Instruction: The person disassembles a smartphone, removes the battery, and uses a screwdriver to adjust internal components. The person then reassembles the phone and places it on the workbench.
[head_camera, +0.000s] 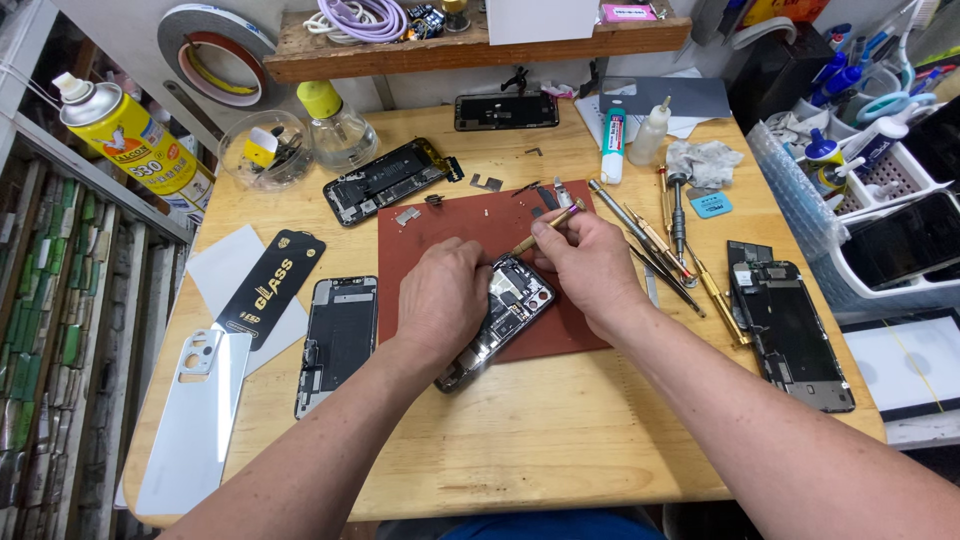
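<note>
The right hand pinches a slim brass-coloured precision screwdriver between thumb and fingertips, its shaft slanting up and away toward the far edge of the bench, its tip pointing down into the opened black smartphone chassis. The left hand is pressed down over the phone's left flank, fingers curled around the frame, pinning it flat.

To my eye, the work here is on a tiny fastener near the top of the phone's exposed insides. Doing it well calls for keeping the driver square to the screw head, pressing lightly, and turning with the fingertips only while the wrist rests on the mat. The left hand should hold the frame dead steady so the tip cannot skate across the board.

The phone lies diagonally on the dark red rubber work mat, directly beneath and between both hands, its upper end just under the driver tip, its lower end running toward the person past the mat's near edge.

Just right of the right hand lies a row of spare metal screwdrivers and tweezers. Further right sits another stripped black phone frame; left of the mat, a third black phone housing on the pale wooden table.
</note>
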